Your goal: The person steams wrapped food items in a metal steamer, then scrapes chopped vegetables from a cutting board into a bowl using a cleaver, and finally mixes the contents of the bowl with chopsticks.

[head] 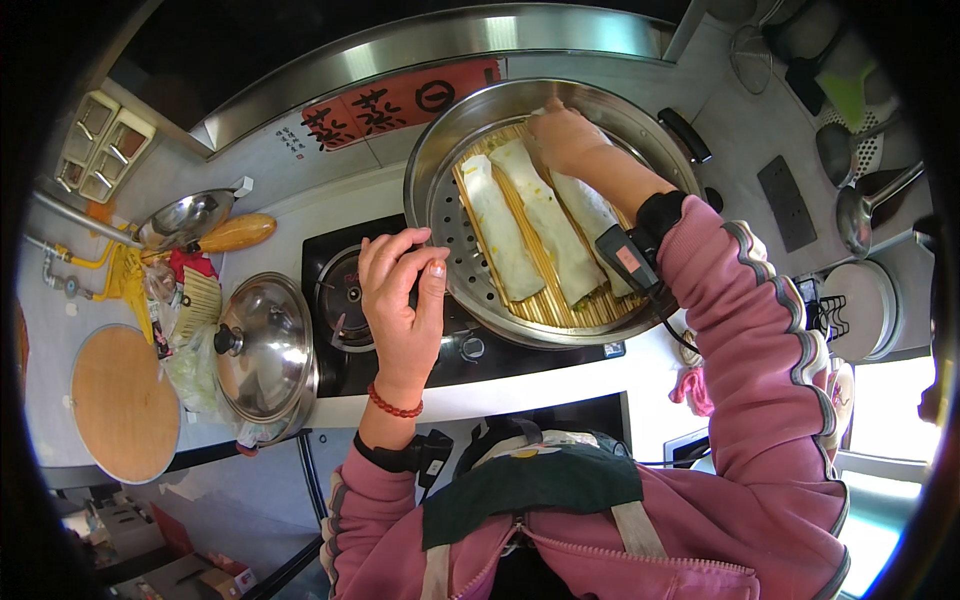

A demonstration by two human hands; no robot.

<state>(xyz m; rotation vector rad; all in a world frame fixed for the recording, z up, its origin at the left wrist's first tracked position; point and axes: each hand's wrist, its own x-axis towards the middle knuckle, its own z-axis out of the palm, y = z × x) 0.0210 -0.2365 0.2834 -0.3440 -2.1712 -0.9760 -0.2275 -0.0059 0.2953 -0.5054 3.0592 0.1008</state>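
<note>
Three long pale dough rolls with green bits in the filling lie side by side on a bamboo mat [555,304] in a metal steamer pot [431,217]. They are the left roll [506,232], the middle roll [541,206] and the right roll [589,206]. My right hand [566,139] reaches over the pot to the far end of the right roll; its fingertips point away, and their grip is hard to make out. Beside the pot's left rim, my left hand [405,289] is raised with fingers apart and nothing held.
Under the pot is a black gas stove [450,360] with a bare burner [349,296]. To its left stand a lidded pot [266,345], a round wooden board [126,405], a squash [238,232] and a metal bowl [187,217]. Ladles [855,217] and plates [859,311] are at right.
</note>
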